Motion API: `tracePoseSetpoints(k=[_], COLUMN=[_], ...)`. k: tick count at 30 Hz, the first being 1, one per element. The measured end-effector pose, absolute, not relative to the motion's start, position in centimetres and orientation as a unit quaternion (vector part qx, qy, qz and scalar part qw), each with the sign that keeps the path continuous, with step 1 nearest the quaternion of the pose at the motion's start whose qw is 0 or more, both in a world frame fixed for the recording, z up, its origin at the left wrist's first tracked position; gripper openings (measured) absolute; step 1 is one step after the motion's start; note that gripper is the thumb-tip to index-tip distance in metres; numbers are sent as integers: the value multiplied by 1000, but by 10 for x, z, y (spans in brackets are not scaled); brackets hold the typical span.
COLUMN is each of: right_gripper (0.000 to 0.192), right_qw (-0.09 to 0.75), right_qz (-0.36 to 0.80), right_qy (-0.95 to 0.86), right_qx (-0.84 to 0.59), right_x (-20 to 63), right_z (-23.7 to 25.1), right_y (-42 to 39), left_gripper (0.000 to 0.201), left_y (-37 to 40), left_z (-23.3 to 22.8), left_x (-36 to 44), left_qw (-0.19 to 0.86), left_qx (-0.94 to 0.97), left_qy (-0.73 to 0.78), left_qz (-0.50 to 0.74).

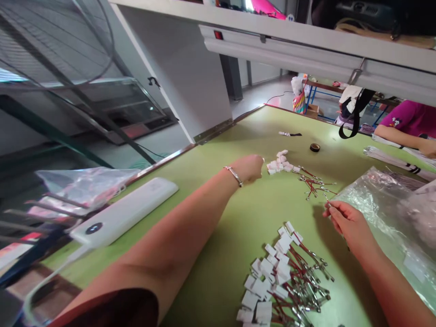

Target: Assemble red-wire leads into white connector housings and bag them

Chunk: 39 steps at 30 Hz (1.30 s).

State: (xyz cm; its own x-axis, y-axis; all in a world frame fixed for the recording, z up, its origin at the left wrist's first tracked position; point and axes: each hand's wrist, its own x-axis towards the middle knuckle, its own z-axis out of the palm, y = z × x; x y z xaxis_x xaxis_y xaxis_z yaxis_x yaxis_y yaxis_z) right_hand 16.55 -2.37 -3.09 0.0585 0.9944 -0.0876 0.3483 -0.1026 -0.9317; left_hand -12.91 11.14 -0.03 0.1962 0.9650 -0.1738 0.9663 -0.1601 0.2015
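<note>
**Hands at the small pile of connectors**

My left hand point(250, 167) reaches to the small connector pile point(279, 162) mid-counter, fingers curled together just beside it; whether they pinch one I cannot tell. My right hand point(345, 222) pinches a thin wire point(325, 198) near the plastic bag point(381, 200). A bigger pile point(282, 281) lies toward the counter's point(245, 218) near edge.
</note>
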Motion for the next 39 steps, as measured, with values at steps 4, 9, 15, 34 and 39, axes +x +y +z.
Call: tracePoseSetpoints(k=[4, 9, 15, 34, 39], right_gripper=[34, 34, 25, 27, 23], right_qw=[381, 396, 401, 401, 390], right_qz=[403, 393, 337, 308, 188], right_qy=[-551, -542, -559, -613, -677], right_qx=[-624, -629, -642, -606, -595], right_x=[164, 163, 163, 155, 155], right_z=[-23, -22, -21, -24, -28], right_y=[-26, -26, -28, -33, -32], left_gripper=[13, 18, 27, 18, 20], left_y=[109, 98, 84, 38, 38], left_z=[6, 13, 11, -19, -22], left_x=[-128, -121, -94, -27, -27], left_qw=[87, 49, 195, 807, 810], left_qx=[768, 799, 840, 423, 436], left_qy=[631, 593, 498, 320, 305], left_qz=[-57, -86, 93, 261, 244])
